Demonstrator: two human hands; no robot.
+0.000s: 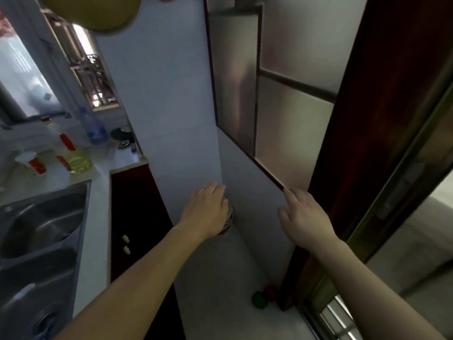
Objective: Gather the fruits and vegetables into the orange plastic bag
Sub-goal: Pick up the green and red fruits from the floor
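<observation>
A green round fruit or vegetable [259,299] and a red one [270,290] lie on the pale floor beside the dark door frame, low and between my arms. My left hand [207,212] reaches forward toward the wall corner with relaxed fingers. A red and white thing [228,220] shows just past that hand, partly hidden by it, and I cannot tell whether the hand touches it. My right hand [305,217] is held out with its fingers spread, holding nothing. No orange bag is in view.
A steel double sink [41,231] is set in a white counter on the left, with an oil bottle [77,160], a water bottle [94,128] and jars behind it. A dark red cabinet [137,217] stands below. A dark wooden door frame [362,148] is on the right.
</observation>
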